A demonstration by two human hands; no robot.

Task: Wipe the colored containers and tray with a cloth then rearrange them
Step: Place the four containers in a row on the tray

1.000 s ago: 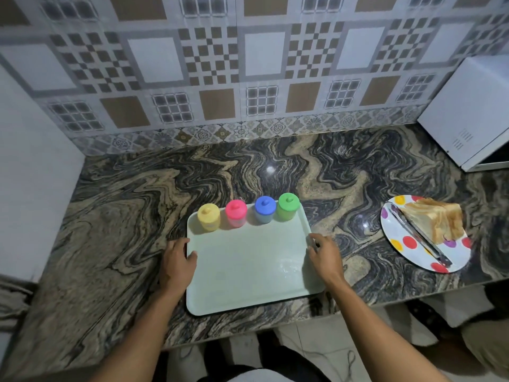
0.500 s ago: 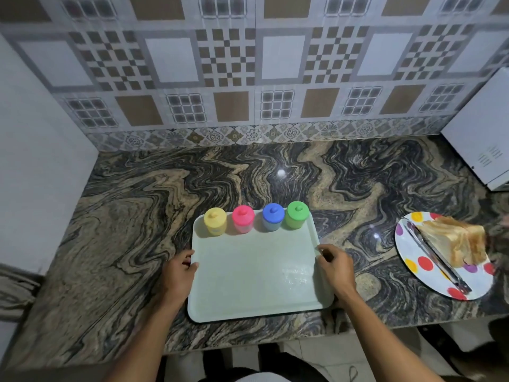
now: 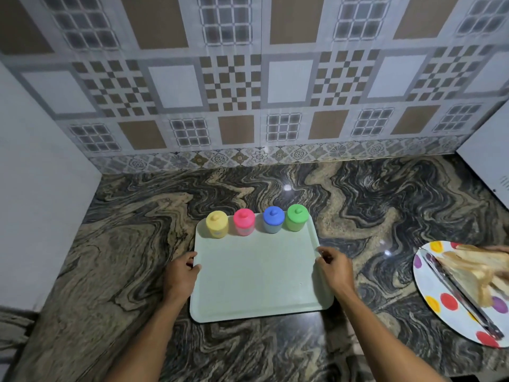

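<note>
Pale green tray (image 3: 259, 277) lies flat, side rims gripped by left hand (image 3: 181, 274) and right hand (image 3: 334, 268). Upright along its far edge, beyond both hands: yellow container (image 3: 217, 224), pink container (image 3: 244, 222), blue container (image 3: 273, 219), green container (image 3: 297, 217).

One cam, head-worn, wide-angle, looking fwd & steeply down from over the near edge of the marble counter (image 3: 137, 257). It faces the tiled wall (image 3: 248, 92), which fills the top half, lines bowing toward the borders. The tray (image 3: 256, 271) sits approx centre-frame, close to the lens. The left hand (image 3: 180, 274) & right hand (image 3: 334, 271) come in from the bottom edge, forearms running up. The spotted plate (image 3: 432, 288) & white appliance (image 3: 490, 161) are cut off by the right border.
</note>
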